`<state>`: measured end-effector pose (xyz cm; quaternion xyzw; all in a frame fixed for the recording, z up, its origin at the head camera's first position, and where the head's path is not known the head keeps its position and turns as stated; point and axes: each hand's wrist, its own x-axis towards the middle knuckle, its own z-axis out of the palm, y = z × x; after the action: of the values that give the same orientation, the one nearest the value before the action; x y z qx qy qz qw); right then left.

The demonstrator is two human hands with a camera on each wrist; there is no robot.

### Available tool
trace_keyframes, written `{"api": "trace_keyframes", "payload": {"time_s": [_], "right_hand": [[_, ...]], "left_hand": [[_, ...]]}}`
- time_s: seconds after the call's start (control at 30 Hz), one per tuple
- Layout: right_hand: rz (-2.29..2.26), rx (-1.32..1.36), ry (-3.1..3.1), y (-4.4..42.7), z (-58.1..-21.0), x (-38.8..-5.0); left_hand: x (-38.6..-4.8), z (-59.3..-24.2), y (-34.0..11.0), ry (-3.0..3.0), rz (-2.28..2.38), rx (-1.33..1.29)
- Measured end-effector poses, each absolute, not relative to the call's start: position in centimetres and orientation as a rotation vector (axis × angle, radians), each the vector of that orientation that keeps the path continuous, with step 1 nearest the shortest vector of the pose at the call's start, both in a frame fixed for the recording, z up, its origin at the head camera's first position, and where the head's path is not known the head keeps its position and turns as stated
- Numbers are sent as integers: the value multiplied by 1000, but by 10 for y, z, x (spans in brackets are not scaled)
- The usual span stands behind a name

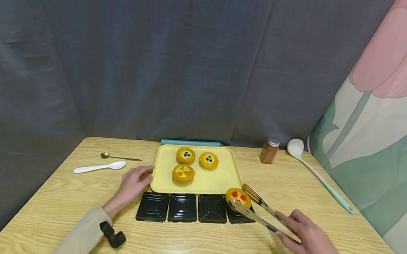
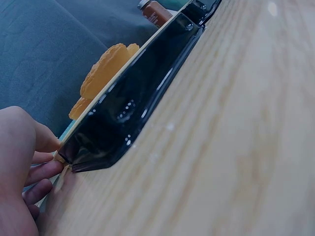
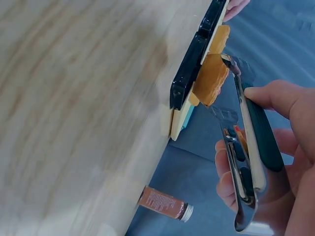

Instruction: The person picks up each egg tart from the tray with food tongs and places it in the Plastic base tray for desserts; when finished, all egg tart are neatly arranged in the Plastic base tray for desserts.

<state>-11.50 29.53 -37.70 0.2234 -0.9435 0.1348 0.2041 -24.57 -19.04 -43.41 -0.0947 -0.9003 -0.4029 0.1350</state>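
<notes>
My right hand (image 1: 309,237) grips metal tongs (image 1: 265,225) with dark handle pads. Between the tong tips is a tart with red berries (image 1: 238,197), over the rightmost black plastic tray (image 1: 237,218). In the right wrist view, the tart (image 3: 211,81) sits above the black tray's rim; contact below it is hard to tell. My left hand (image 1: 132,184) pinches the left edge of the yellow tray (image 1: 225,177) with thumb and fingers. On that tray lie two tarts with blueberries, a left one (image 1: 186,155) and a right one (image 1: 209,160), plus a tart with orange wedges (image 1: 183,173).
Three more black trays (image 1: 183,208) line the yellow tray's front. A white spoon (image 1: 99,167) and a thin metal spoon (image 1: 120,157) lie left. Behind stands a teal bar (image 1: 191,143). To the right are a brown jar (image 1: 269,151) and a long ladle (image 1: 319,175).
</notes>
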Motion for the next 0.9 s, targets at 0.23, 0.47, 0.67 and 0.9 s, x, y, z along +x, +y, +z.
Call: {"api": "trace_keyframes", "payload": {"time_s": [0.23,0.47,0.67,0.9], "right_hand": [[361,632,-2609,298,-381,-114],[362,676,-2565,301,-386,-115],[369,692,-2562,303,-386,-116],[358,695,-2537,301,-378,-116]], "left_hand": [[-246,-434,-190,-2606,-1166,-276],[-246,-433,-190,-2602,-1165,-269],[-246,-435,-190,-2601,-1167,-272],[-246,-435,-190,-2597,-1172,-274]]}}
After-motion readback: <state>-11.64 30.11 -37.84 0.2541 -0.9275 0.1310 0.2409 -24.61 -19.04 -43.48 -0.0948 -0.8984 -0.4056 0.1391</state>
